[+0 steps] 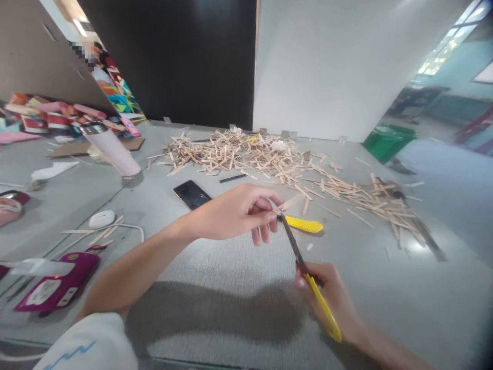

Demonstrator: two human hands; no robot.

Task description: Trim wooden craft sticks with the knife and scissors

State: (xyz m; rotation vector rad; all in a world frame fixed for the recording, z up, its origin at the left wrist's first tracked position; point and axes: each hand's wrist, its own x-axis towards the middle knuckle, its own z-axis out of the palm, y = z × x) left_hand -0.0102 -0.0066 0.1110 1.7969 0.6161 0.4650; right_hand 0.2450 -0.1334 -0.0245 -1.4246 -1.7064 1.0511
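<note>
Over worktop [215,267], toward near edge | left hand [231,211] pinches wooden stick [292,202]; right hand [334,285] grips yellow-handled tool [322,307], perhaps a knife, tip at stick | judgement: trimming; calls for fingertips clear.

Daylight glares through the upper-right window [447,49]; soft shadows darken the worktop [215,308], with blur and stretching toward the edges

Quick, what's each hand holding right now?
Left hand: closed, pinching a flat wooden stick.
Right hand: closed around a yellow-handled cutter.
</note>
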